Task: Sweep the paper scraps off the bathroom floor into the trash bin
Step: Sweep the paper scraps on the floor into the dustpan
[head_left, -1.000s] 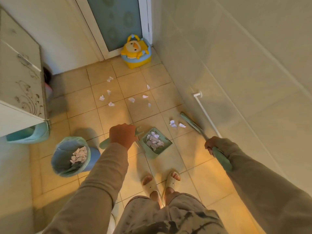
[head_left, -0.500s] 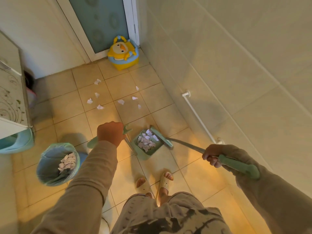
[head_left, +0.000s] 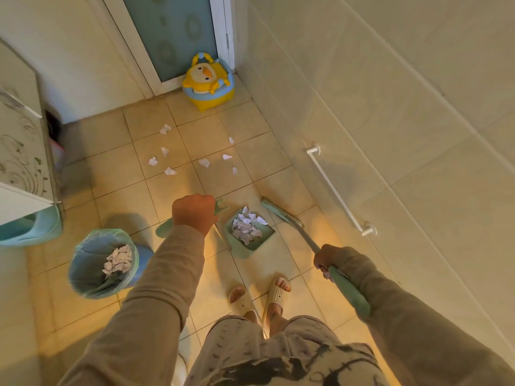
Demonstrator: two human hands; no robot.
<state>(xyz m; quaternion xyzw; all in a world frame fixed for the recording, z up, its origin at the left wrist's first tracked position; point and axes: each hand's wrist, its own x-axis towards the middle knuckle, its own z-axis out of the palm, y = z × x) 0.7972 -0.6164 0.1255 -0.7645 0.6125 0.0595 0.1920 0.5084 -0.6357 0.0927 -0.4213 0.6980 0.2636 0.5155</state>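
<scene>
My left hand grips the green handle of a dustpan that rests on the tiled floor and holds a heap of white paper scraps. My right hand grips the green broom handle; the broom head stands at the dustpan's right rim. Several loose scraps lie on the tiles farther ahead. A blue trash bin with a green liner stands to my left, scraps inside it.
A yellow duck potty sits by the door at the far end. A white cabinet and a teal basin are on the left. A white towel rail runs low along the right wall. My slippered feet stand behind the dustpan.
The broom swept two scraps from the right into the dustpan, then its head drew back to the pan's right rim. The left hand kept the dustpan in place.
</scene>
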